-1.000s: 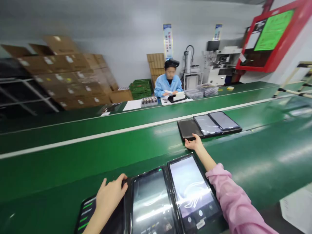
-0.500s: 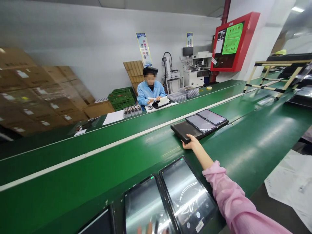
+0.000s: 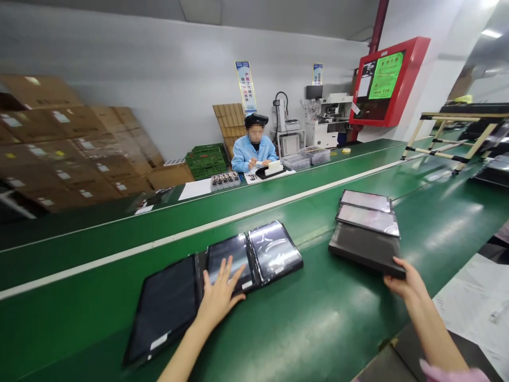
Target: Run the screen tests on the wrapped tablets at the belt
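My left hand (image 3: 219,297) lies with fingers spread over the middle tablet (image 3: 226,249) of a black tray (image 3: 202,261) on the green belt. Beside it in the same tray are a larger dark tablet (image 3: 169,297) on the left and a glossy, reflecting tablet (image 3: 274,249) on the right. My right hand (image 3: 406,281) grips the near right corner of a second black tray (image 3: 361,246), thumb on top and fingers beneath. Two pale-screened tablets, a nearer one (image 3: 368,218) and a farther one (image 3: 366,200), occupy that tray's far part; its near part shows bare black.
Across the green belt (image 3: 302,329), a co-worker in blue (image 3: 254,151) sits at a work spot. A beige rack frame (image 3: 449,140) stands over the belt at the right. White sheets (image 3: 473,313) lie at the lower right, and cartons (image 3: 79,148) are stacked at left.
The right-hand tray has come closer and turned, its bare end now toward me. The left tray has shifted away across the belt, with my left hand now fully visible on it.
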